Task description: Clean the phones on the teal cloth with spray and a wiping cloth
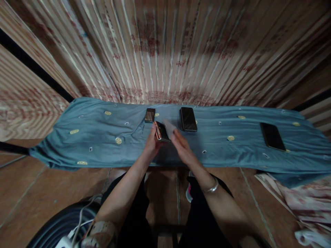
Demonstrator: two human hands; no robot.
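My left hand point(151, 144) is closed around a dark-faced phone point(162, 133) with copper-coloured edges, held tilted above the cloth-covered table. It may be more than one phone stacked; I cannot tell. My right hand point(181, 144) is beside the phone's right side, its fingers pinching a pale, thin wipe-like piece point(169, 126) that is smeared by motion. Just beyond my left hand lies a small dark phone point(150, 115). Past my right hand, a black phone point(188, 119) rests on what looks like another dark slab.
A blue patterned cloth point(98, 137) covers the long narrow table. Farther right lies a black phone or small tablet point(273, 136). Pleated curtains point(165, 51) hang behind. At lower left are a round black ribbed object point(49, 224) and white cables point(81, 215).
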